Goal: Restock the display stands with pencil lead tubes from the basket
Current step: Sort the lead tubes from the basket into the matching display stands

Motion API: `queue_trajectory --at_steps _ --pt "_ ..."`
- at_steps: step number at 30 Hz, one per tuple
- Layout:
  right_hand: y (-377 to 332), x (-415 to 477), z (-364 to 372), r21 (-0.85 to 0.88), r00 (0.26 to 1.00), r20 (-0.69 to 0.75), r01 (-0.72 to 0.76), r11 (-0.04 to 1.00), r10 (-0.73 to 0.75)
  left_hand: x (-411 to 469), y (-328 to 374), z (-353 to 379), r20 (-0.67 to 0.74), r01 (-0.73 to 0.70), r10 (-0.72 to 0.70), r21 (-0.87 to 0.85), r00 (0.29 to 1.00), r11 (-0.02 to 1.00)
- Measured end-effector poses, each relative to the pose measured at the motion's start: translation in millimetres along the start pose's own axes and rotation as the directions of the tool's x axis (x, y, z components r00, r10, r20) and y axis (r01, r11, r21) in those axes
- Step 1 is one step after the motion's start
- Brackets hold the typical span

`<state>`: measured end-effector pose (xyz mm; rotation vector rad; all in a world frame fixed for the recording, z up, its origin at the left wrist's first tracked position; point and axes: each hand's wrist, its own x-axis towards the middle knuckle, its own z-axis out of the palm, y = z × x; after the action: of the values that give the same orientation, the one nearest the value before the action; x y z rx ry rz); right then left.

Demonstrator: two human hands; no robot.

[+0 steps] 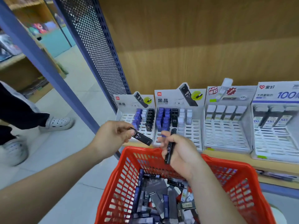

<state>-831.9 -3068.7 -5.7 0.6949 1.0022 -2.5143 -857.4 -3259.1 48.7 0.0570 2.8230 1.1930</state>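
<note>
My left hand (113,135) pinches a black lead tube marked HB 0.7 (142,137), holding it slanted in front of the leftmost display stand (127,118). My right hand (179,152) grips another black tube (169,147) nearly upright, just below the second stand (194,126). Both stands hold rows of blue, black and white tubes with bare slots toward the front. Under my hands sits the red basket (239,185), filled with several loose tubes (160,202).
Two more white stands (226,136) (275,139) sit to the right on the wooden shelf, mostly bare slots. A blue perforated shelf post (97,50) rises on the left. Another person's legs and white shoes (56,122) stand on the floor at far left.
</note>
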Motion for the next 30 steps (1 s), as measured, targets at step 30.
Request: queue_trajectory --at_steps 30 --pt "-13.3 9.4 -33.9 0.090 0.996 0.013 0.084 0.992 -0.086 93.5 -41.5 83.8 0.142 -0.264 0.236 0.719 0.961 0.643"
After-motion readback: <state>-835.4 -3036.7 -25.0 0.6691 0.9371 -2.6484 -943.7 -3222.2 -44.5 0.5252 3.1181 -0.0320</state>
